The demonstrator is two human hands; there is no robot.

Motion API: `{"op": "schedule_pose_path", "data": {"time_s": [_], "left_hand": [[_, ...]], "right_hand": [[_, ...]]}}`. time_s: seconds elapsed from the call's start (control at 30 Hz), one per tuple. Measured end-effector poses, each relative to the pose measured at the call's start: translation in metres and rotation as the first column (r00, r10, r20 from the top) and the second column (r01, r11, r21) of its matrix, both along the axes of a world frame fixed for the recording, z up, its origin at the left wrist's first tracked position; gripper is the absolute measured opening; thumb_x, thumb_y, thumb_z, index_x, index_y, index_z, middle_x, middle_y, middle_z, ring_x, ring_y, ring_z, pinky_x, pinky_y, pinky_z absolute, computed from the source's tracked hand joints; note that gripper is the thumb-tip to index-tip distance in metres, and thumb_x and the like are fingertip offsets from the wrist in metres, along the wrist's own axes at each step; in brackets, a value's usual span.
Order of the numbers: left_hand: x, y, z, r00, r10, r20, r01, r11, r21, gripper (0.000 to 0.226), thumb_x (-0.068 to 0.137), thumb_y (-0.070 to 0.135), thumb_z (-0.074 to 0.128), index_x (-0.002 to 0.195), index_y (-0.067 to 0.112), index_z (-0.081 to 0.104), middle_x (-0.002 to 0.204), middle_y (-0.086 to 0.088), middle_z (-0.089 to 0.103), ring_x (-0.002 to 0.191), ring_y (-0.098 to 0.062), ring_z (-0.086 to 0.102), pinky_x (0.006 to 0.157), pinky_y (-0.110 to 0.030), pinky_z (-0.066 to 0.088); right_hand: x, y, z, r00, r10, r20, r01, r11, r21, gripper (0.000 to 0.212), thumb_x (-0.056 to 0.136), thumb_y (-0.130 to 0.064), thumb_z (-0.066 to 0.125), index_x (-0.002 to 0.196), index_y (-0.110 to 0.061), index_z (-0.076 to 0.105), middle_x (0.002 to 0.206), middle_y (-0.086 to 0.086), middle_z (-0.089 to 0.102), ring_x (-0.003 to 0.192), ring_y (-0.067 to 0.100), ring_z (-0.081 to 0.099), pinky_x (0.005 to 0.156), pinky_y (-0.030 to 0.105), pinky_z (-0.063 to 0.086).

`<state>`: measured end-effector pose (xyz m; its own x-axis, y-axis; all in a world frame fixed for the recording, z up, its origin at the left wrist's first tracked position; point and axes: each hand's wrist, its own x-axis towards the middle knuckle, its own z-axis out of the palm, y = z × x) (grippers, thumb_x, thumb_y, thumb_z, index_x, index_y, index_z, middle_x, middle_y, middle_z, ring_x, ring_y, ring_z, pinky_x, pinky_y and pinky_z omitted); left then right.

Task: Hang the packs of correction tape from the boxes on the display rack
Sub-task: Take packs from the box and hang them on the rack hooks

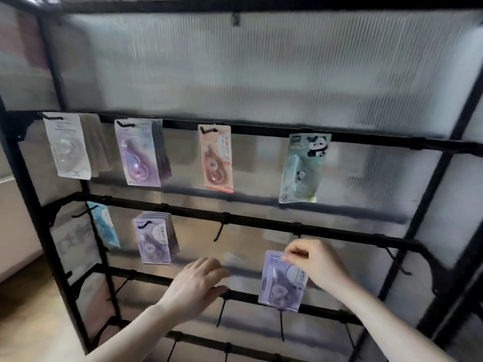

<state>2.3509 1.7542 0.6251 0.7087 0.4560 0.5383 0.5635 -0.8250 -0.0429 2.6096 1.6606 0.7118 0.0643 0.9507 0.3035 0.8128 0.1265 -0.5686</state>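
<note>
- Head view: we face a black display rack [261,129] with horizontal bars and a ribbed translucent back panel; the picture is somewhat blurred.
- On the upper bar hang four sets of correction tape: a white pack [68,146] at far left, a purple pack [137,154] beside it, an orange pack [215,159] in the middle, and a panda pack [300,169] to the right.
- On the bar below, a teal pack [104,223] hangs at left and a stack of lilac packs [154,237] next to it; an empty hook [219,231] sits right of those.
- Our right hand [311,262] pinches the top edge of a lilac pack marked 36 [283,280], holding it just under the second bar, right of centre.
- We cannot see whether its hanging hole has met a hook; the fingers cover that spot.
- Our left hand [196,280] is relaxed with fingers loosely together, holding nothing, near the third bar.
- The boxes named in the task are out of sight.
- Risk, as we judge it: if the hole misses the hook tip, letting go would drop the pack to the floor.
- A thin card top could also tear or bend if pushed on at an angle.
</note>
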Motion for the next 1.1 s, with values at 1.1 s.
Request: {"op": "schedule_pose_path", "data": {"time_s": [1.1], "left_hand": [[0.103,-0.036,0.03,0.997,-0.071,0.036,0.07,0.997,0.03,0.026,0.088,0.05,0.039,0.105,0.038,0.055,0.094,0.018,0.055,0.085,-0.001,0.054,0.066,-0.013,0.046]], "right_hand": [[0.159,-0.056,0.146,0.955,-0.281,-0.095,0.288,0.801,0.524,0.004,0.083,-0.012,0.067,0.081,-0.01,0.069,0.073,-0.011,0.062,0.072,-0.001,0.056,0.069,0.019,0.042]]}}
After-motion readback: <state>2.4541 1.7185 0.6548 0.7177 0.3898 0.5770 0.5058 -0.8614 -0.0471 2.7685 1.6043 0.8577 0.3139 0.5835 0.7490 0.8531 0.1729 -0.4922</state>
